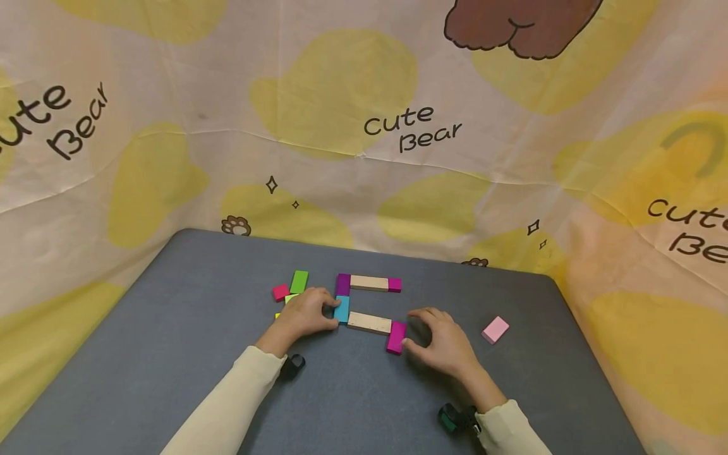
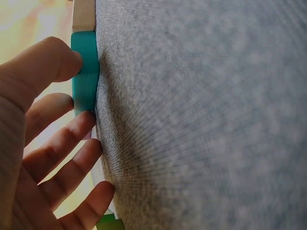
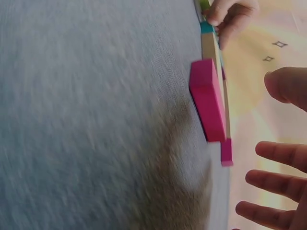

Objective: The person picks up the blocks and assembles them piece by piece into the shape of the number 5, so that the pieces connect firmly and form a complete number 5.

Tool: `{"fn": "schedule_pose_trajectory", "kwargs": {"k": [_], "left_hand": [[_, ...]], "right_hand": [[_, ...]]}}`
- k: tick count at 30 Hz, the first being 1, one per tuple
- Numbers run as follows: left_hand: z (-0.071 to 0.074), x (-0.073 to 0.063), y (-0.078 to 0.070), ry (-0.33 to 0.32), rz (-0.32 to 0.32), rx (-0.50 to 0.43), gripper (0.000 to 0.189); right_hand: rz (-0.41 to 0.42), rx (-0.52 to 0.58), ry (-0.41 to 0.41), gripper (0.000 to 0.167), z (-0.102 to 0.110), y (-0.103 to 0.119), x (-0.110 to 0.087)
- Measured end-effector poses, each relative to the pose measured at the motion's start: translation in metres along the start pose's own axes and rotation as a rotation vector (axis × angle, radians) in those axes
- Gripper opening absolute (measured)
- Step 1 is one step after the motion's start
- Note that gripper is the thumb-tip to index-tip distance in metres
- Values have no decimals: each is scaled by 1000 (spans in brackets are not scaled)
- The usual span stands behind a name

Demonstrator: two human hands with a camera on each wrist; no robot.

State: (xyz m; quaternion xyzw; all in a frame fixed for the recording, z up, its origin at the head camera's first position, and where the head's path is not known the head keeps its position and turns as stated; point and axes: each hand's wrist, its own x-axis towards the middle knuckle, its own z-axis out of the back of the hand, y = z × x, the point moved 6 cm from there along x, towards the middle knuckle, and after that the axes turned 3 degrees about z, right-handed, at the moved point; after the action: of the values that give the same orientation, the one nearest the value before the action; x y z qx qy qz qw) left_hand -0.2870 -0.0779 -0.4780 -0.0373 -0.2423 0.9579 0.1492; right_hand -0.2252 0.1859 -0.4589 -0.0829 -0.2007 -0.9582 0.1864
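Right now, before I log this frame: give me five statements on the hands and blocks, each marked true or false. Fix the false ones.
1. The left hand touches the blue rectangular block. True.
2. The light pink rectangular block lies by itself, to the right of the right hand. True.
3. The right hand grips the light pink rectangular block. False: it holds nothing; the nearer magenta rectangular block is the closest one to it.
4. The nearer pale wooden bar lies between the blue and nearer magenta blocks. True.
5. In the head view, the blue block is right of the nearer magenta block. False: it is to its left.
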Motion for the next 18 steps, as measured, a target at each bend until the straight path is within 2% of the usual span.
{"fn": "schedule_pose_trajectory", "kwargs": {"k": [8,18], "left_hand": [[0,0,0,-26,-35,16,42],[0,1,1,-3,-20,10,41]], "right_hand": [[-63,-19,-4,54,15,-20,-3],[-115,-22,-44,54,36,-50,-15]]}}
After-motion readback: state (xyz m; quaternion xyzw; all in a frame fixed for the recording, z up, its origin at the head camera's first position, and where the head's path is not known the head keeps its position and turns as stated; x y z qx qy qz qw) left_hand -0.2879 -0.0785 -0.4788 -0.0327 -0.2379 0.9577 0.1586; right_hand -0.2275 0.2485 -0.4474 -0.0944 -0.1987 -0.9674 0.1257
